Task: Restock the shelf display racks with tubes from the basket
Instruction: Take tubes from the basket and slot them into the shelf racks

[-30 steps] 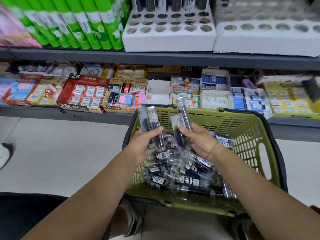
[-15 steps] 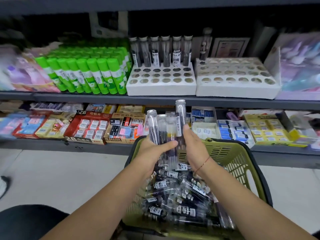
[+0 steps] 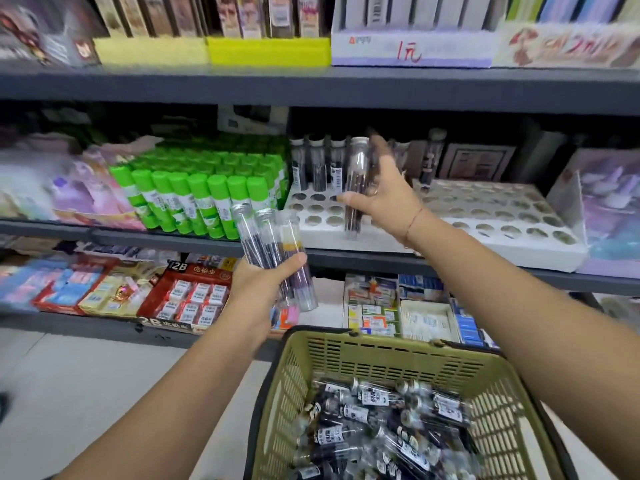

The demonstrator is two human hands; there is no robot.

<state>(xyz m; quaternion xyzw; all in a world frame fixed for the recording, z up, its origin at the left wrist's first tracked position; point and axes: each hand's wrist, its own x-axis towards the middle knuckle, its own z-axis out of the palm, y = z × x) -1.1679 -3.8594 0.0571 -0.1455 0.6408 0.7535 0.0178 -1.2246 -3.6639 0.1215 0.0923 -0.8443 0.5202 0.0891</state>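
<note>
Single tube (image 3: 356,188) pinched in the right grip (image 3: 388,195), long axis near upright, silver cap above the grip, base hanging just over the front holes of the white foam rack (image 3: 322,221) below; open holes straight beneath and to the far side. Three more tubes (image 3: 273,251) bunched in the left grip (image 3: 266,289), lower and nearer the body, caps tilted up. Readable: "12B" on the red box (image 3: 187,296) beneath the left grip, "1元" on the card (image 3: 408,51) high above the right. Basket (image 3: 381,355) of tubes closest in
</note>
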